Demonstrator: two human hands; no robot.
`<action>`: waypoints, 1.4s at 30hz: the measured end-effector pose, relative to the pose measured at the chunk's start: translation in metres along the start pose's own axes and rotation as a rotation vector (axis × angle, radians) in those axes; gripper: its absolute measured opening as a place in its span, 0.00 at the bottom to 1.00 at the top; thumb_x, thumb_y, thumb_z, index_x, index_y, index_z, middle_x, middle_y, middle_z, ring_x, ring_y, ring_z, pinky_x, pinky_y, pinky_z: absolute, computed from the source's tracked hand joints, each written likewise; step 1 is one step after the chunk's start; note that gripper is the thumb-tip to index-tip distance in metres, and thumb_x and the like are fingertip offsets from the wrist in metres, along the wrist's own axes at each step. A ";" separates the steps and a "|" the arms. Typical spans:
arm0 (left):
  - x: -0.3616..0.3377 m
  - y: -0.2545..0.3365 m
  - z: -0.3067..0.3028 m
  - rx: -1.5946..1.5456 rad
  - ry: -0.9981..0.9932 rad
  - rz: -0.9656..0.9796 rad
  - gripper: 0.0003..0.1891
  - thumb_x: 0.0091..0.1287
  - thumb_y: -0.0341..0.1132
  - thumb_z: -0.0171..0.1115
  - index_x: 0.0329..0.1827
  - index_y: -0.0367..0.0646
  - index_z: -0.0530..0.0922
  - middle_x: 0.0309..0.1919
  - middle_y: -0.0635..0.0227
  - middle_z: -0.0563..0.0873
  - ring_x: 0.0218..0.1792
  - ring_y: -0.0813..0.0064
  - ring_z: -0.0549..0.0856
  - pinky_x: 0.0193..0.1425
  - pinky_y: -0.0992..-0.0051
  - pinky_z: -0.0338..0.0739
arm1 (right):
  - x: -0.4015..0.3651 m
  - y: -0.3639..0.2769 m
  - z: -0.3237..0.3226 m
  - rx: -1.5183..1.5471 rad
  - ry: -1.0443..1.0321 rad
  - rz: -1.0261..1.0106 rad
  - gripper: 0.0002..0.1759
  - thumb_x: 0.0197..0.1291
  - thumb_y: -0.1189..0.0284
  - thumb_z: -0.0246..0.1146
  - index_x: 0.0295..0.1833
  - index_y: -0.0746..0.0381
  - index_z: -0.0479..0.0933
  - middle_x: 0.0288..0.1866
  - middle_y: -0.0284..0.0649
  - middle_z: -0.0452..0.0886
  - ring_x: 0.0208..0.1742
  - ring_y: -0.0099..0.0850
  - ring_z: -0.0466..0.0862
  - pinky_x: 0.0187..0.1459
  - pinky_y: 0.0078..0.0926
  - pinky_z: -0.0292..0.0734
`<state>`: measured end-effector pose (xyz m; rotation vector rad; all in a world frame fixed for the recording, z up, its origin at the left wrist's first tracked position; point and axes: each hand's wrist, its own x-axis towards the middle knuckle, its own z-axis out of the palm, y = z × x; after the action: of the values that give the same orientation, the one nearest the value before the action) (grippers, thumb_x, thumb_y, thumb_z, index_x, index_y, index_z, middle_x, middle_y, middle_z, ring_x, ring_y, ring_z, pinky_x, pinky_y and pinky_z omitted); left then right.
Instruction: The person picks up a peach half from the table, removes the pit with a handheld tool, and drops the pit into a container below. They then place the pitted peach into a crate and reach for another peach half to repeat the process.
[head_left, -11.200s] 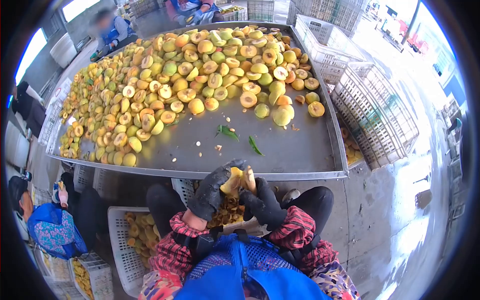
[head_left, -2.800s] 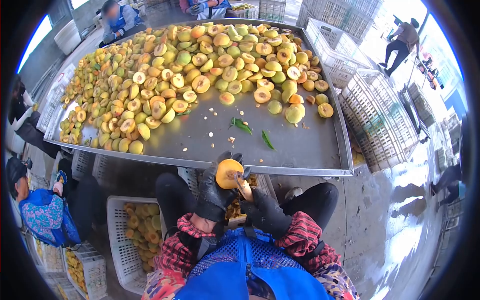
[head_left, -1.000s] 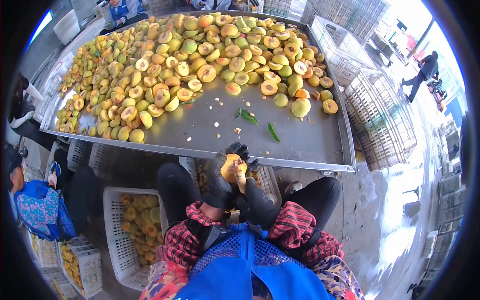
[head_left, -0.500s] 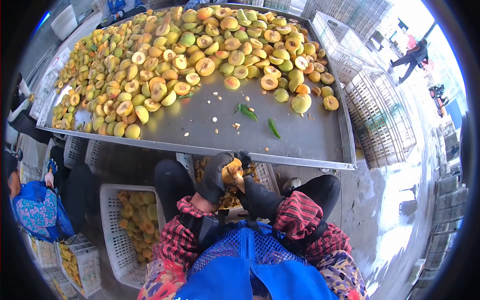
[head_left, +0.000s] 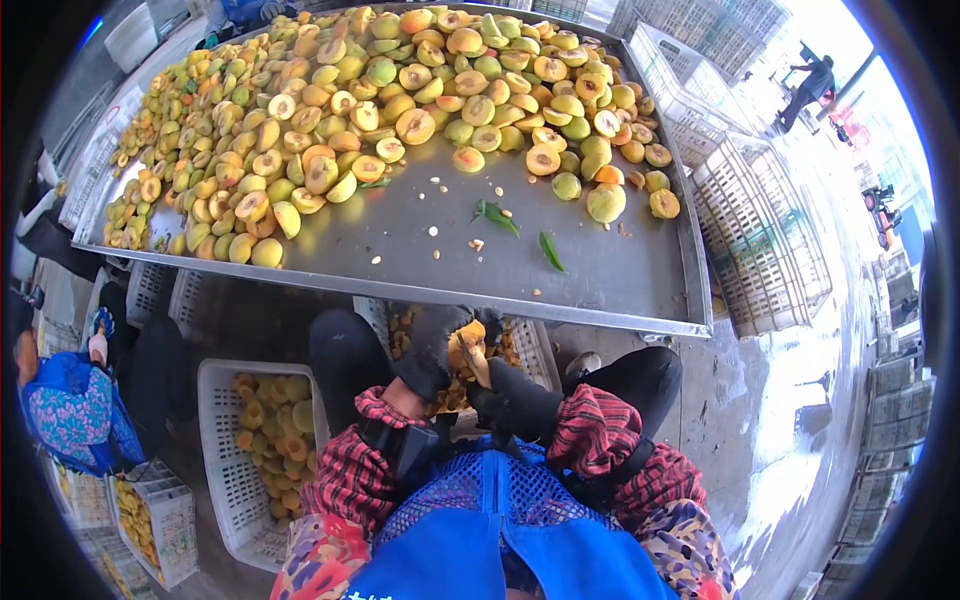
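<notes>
My left hand [head_left: 432,350], in a dark glove, is closed around an orange piece of fruit [head_left: 465,342] just below the metal table's front edge. From the right, my right hand [head_left: 515,400], also dark-gloved, grips a thin light-brown tool [head_left: 480,368] whose tip touches the fruit. Beneath both hands, between the knees, a crate [head_left: 538,352] holds orange fruit pieces. On the metal table [head_left: 400,240] lies a large heap of halved yellow-green fruit [head_left: 330,130], with loose pits and green leaves [head_left: 550,252] in front of it.
A white crate of fruit [head_left: 213,440] stands on the floor at the left. Beyond it sits a co-worker in blue [head_left: 75,405], beside another crate [head_left: 180,520]. White crates [head_left: 765,230] stand right of the table. A person [head_left: 808,92] is in the right background.
My right hand and the tool have shifted slightly down and left against the fruit. The person in the background has moved left and up in view.
</notes>
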<state>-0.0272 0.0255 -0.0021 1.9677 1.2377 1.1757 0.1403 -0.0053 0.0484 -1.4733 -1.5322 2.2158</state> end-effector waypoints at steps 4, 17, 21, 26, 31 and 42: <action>-0.007 -0.009 -0.001 -0.138 -0.081 0.008 0.09 0.56 0.32 0.62 0.38 0.39 0.79 0.33 0.62 0.83 0.34 0.69 0.82 0.41 0.71 0.76 | 0.019 0.037 -0.002 -0.247 0.077 -0.209 0.08 0.61 0.73 0.52 0.45 0.58 0.64 0.24 0.32 0.68 0.18 0.23 0.71 0.15 0.26 0.69; -0.006 -0.005 0.006 -0.104 0.081 -0.133 0.09 0.58 0.35 0.60 0.35 0.39 0.79 0.29 0.63 0.82 0.32 0.71 0.82 0.38 0.72 0.76 | 0.027 0.023 0.007 -0.639 0.277 -0.168 0.18 0.58 0.72 0.56 0.51 0.67 0.60 0.28 0.43 0.72 0.30 0.36 0.79 0.30 0.34 0.71; -0.007 -0.001 0.007 -0.131 0.053 -0.225 0.09 0.59 0.35 0.60 0.36 0.39 0.79 0.29 0.64 0.82 0.31 0.71 0.82 0.38 0.72 0.76 | 0.031 0.022 0.005 -0.612 0.253 -0.112 0.19 0.57 0.72 0.57 0.51 0.68 0.60 0.29 0.48 0.72 0.31 0.41 0.78 0.32 0.38 0.71; -0.017 -0.016 0.017 -0.298 0.133 -0.226 0.09 0.61 0.34 0.60 0.39 0.38 0.78 0.33 0.65 0.82 0.34 0.72 0.82 0.39 0.72 0.77 | 0.018 0.010 0.012 -0.215 0.117 -0.174 0.17 0.59 0.71 0.54 0.52 0.64 0.61 0.29 0.41 0.73 0.26 0.32 0.78 0.24 0.28 0.72; -0.027 -0.031 0.023 -0.166 0.290 -0.026 0.11 0.63 0.35 0.58 0.43 0.37 0.77 0.37 0.64 0.82 0.38 0.72 0.81 0.42 0.73 0.76 | 0.013 -0.007 0.011 0.263 -0.108 0.008 0.15 0.61 0.72 0.53 0.53 0.60 0.64 0.29 0.36 0.73 0.22 0.23 0.75 0.20 0.18 0.70; -0.021 -0.035 0.020 -0.771 0.054 -0.434 0.14 0.58 0.38 0.64 0.43 0.39 0.77 0.35 0.67 0.82 0.37 0.74 0.81 0.43 0.72 0.77 | 0.019 0.003 0.002 0.187 -0.086 0.015 0.13 0.62 0.71 0.55 0.49 0.64 0.67 0.28 0.36 0.76 0.21 0.21 0.75 0.20 0.20 0.69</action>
<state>-0.0293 0.0226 -0.0471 1.0510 0.9580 1.2274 0.1299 0.0015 0.0337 -1.3567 -1.2968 2.3847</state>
